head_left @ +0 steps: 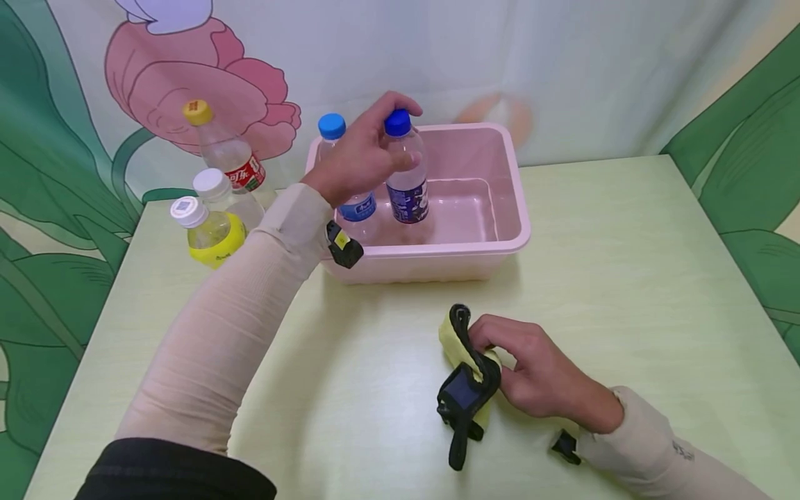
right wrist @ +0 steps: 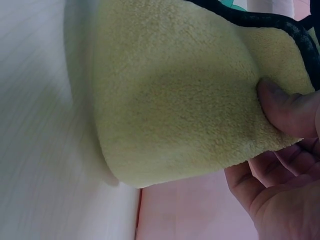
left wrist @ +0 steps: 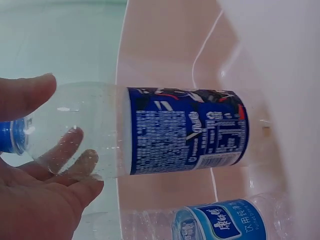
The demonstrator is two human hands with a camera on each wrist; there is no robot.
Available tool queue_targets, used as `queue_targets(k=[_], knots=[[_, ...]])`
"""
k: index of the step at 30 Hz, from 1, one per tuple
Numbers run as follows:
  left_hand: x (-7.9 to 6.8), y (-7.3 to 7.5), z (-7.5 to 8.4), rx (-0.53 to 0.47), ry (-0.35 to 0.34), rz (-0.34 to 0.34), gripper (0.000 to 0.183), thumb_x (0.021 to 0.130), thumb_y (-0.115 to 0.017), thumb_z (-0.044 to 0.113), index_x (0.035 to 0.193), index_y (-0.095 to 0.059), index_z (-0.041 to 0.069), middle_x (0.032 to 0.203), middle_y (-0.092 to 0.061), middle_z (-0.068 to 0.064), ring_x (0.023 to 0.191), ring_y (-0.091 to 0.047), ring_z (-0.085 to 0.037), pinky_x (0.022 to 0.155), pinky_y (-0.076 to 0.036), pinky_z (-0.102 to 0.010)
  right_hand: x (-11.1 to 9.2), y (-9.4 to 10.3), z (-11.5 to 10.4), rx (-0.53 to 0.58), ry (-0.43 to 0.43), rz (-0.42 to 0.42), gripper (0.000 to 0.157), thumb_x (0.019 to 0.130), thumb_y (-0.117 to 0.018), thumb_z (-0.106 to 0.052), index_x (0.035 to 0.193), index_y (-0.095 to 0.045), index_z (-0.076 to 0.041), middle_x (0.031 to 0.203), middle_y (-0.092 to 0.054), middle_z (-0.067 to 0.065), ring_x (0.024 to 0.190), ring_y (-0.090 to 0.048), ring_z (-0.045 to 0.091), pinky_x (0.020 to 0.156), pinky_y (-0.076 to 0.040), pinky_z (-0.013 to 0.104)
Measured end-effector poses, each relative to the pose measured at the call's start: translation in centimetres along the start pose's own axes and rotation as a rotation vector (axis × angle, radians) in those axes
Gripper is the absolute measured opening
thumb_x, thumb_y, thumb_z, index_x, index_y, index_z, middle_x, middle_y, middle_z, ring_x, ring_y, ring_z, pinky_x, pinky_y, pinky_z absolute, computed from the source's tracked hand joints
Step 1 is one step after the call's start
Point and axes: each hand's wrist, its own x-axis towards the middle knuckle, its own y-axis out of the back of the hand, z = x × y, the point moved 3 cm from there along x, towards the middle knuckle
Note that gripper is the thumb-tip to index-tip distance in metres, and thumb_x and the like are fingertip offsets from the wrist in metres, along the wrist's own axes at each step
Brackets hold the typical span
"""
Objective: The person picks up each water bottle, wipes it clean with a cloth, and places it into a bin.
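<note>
My left hand (head_left: 369, 146) is around the neck of a clear plastic bottle (left wrist: 187, 132) with a dark blue cap and blue label. The bottle stands upright inside the pink plastic basin (head_left: 519, 208); in the left wrist view the basin's wall hides its base. Beside it, also in the basin, is a bottle (left wrist: 220, 220) with a lighter blue cap and label, partly behind my left hand in the head view. In front of the basin, my right hand (head_left: 540, 371) pinches a fleecy yellow cloth (right wrist: 170, 100) with black edging, bunched and low over the table.
Left of the basin stand a bottle with a yellow cap (head_left: 198, 112) and red label, a white-capped bottle (head_left: 212, 184), and another with a yellow label (head_left: 215, 243). The pale table (head_left: 625, 278) reaches back to a printed curtain (head_left: 594, 76).
</note>
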Motion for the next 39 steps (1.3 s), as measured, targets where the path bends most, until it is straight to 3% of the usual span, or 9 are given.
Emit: queue_targets(k=[10,16,18,24,28,30,33,36,39], knots=[[0.0,0.1,0.5,0.101,-0.002,0.032,0.062,0.096,-0.073,0.016,0.149,-0.043,0.026,0.157,-0.051,-0.002,0.144,-0.052,-0.024,0.118,-0.048,-0.051,-0.1,0.0,0.0,-0.019,0.002,0.004,0.033,0.076,-0.058,0.018,0.087,-0.059,-0.013,0.095,-0.066,-0.006,0.090,-0.062,0.007,0.081,-0.057,0.025],[-0.4,0.5,1.7,0.164,-0.008,0.064,0.067,0.096,-0.074,0.027,0.154,-0.040,0.026,0.163,-0.047,0.002,0.154,-0.042,-0.018,0.120,-0.046,-0.045,0.0,0.3,0.2,-0.027,0.008,0.007,0.035,0.077,-0.061,0.020,0.088,-0.061,-0.014,0.096,-0.067,-0.006,0.091,-0.064,0.006,0.084,-0.057,0.021],[-0.8,0.8,2.5,0.181,-0.025,0.090,0.068,0.097,-0.074,0.031,0.155,-0.040,0.027,0.164,-0.046,0.004,0.156,-0.038,-0.015,0.125,-0.040,-0.040,0.1,0.4,0.3,-0.031,0.011,0.008,0.034,0.078,-0.063,0.019,0.088,-0.061,-0.014,0.096,-0.067,-0.006,0.091,-0.064,0.006,0.084,-0.058,0.021],[-3.9,3.4,5.5,0.120,-0.140,0.254,0.064,0.100,-0.070,0.030,0.157,-0.042,0.021,0.163,-0.045,0.005,0.154,-0.035,-0.005,0.128,-0.022,-0.016,0.3,1.1,0.7,-0.048,0.020,0.030,0.033,0.079,-0.065,0.018,0.088,-0.062,-0.013,0.095,-0.068,-0.005,0.091,-0.065,0.007,0.085,-0.058,0.020],[-7.7,6.4,6.4,0.044,-0.153,0.425,0.060,0.101,-0.067,0.023,0.155,-0.044,0.017,0.162,-0.044,0.002,0.154,-0.034,-0.007,0.128,-0.027,-0.019,0.5,1.3,1.0,-0.045,0.031,0.034,0.032,0.079,-0.067,0.018,0.089,-0.062,-0.013,0.094,-0.068,-0.005,0.091,-0.065,0.008,0.086,-0.057,0.018],[-9.6,8.0,5.9,0.081,-0.096,0.517,0.059,0.101,-0.066,0.026,0.156,-0.044,0.019,0.163,-0.042,0.001,0.155,-0.032,-0.010,0.129,-0.030,-0.028,0.6,1.4,1.2,-0.048,0.029,0.031,0.032,0.080,-0.068,0.017,0.088,-0.062,-0.013,0.094,-0.068,-0.005,0.091,-0.065,0.007,0.087,-0.057,0.017],[-11.8,10.0,4.0,0.176,0.072,0.613,0.062,0.101,-0.062,0.037,0.158,-0.041,0.025,0.167,-0.037,0.003,0.158,-0.028,-0.014,0.130,-0.032,-0.043,0.6,1.4,1.4,-0.063,0.016,0.033,0.032,0.080,-0.068,0.017,0.088,-0.062,-0.014,0.094,-0.068,-0.006,0.091,-0.065,0.007,0.087,-0.056,0.017],[-13.2,11.0,0.6,0.276,0.204,0.647,0.070,0.101,-0.059,0.046,0.163,-0.032,0.026,0.171,-0.032,0.004,0.160,-0.024,-0.020,0.130,-0.029,-0.053,0.6,1.4,1.5,-0.075,0.021,0.037,0.033,0.079,-0.069,0.016,0.088,-0.063,-0.014,0.094,-0.068,-0.007,0.090,-0.065,0.006,0.086,-0.056,0.016],[-14.2,11.0,-2.8,0.322,0.244,0.661,0.078,0.102,-0.058,0.048,0.167,-0.024,0.022,0.173,-0.028,-0.001,0.162,-0.023,-0.025,0.129,-0.028,-0.058,0.7,1.5,1.7,-0.090,0.031,0.039,0.035,0.076,-0.065,0.019,0.088,-0.062,-0.014,0.094,-0.068,-0.007,0.089,-0.064,0.006,0.085,-0.056,0.016]])
